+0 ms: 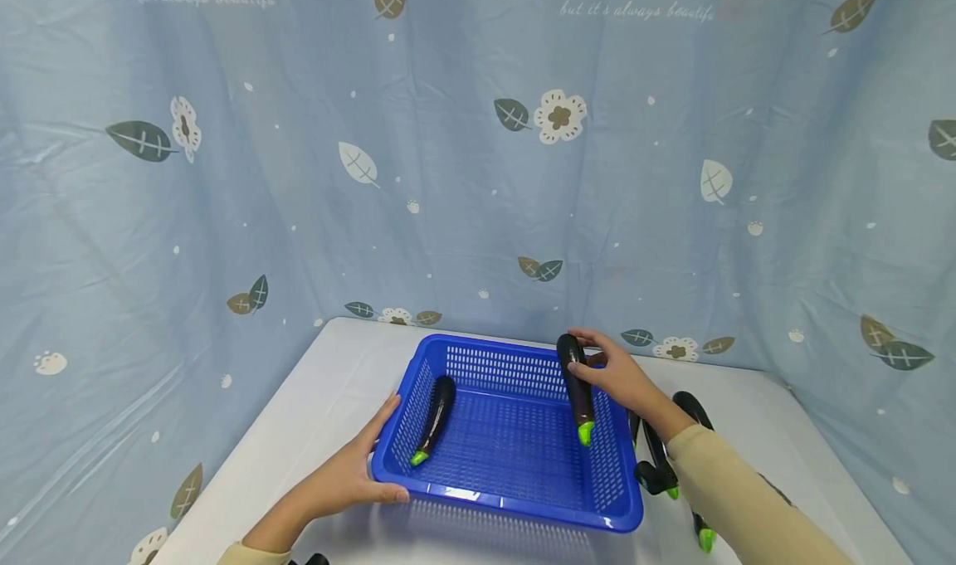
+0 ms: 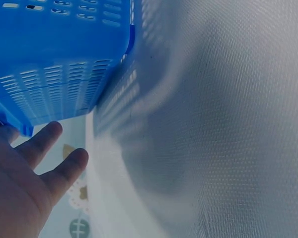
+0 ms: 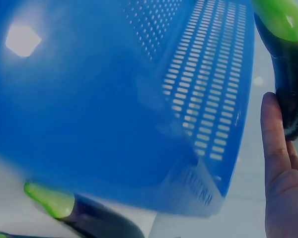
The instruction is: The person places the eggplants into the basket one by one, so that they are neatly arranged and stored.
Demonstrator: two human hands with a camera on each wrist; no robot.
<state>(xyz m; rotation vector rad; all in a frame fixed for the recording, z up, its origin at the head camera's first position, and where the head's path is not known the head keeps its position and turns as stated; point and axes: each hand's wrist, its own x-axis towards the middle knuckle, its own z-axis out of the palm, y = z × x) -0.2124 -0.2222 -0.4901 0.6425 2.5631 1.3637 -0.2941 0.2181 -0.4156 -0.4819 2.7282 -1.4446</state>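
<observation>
My right hand holds a dark eggplant with a bright green stem end above the right part of a blue plastic basket. In the right wrist view this eggplant hangs stem end up in the picture, fingers along its side. Another eggplant lies inside the basket along its left wall. At the basket's front left corner is my left hand, its thumb at the front rim and a finger against the left side. In the left wrist view, the other fingers are straight and spread beside the basket.
Several more eggplants lie on the white table, right of the basket and partly under my right forearm. A dark object shows at the bottom edge near my left sleeve. A blue patterned curtain hangs behind the table.
</observation>
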